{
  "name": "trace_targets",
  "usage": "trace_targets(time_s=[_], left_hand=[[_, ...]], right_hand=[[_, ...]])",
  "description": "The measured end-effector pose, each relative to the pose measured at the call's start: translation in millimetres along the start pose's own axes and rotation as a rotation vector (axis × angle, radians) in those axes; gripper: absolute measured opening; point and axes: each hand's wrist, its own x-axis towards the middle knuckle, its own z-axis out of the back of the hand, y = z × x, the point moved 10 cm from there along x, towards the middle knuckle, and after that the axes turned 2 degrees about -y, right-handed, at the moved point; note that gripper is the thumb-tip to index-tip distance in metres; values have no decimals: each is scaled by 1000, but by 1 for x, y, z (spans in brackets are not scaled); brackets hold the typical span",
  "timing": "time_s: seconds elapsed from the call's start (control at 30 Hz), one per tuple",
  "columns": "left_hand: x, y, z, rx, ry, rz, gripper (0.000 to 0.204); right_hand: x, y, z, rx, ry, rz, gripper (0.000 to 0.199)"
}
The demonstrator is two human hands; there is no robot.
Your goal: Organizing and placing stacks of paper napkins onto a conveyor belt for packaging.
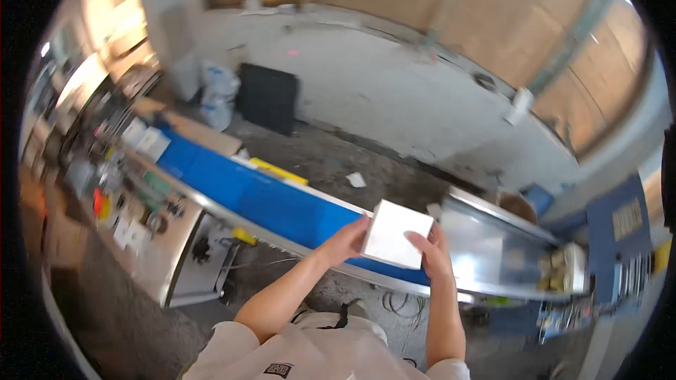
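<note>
Both of my hands hold a flat white box (396, 233) in front of me, above the blue conveyor belt (260, 200). My left hand (346, 241) grips the box's left edge. My right hand (431, 251) holds its right lower edge with the fingers curled over the side. The box is tilted, its broad white face turned up toward me. My forearms come in from the bottom of the picture.
A steel machine housing (493, 246) covers the belt at the right. A metal control panel (151, 229) with buttons stands at the left. Small white boxes (149, 141) lie at the belt's far left end. A black crate (266, 97) and white sacks (218, 95) stand by the wall.
</note>
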Motion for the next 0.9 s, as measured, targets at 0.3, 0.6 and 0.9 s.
trace_targets(time_s=[0.3,0.6,0.9], left_hand=[[-208,-106,207,436,-512,-252,77],[-457,-171,361,135,-1431,-617,57],[-490,-52,406,153,-1660,34,58]], right_hand=[[21,-122,-304,53,617,-289,76],[149,-193,-661,263,725,-303,64],[258,-344,-901,361,530,-349,80]])
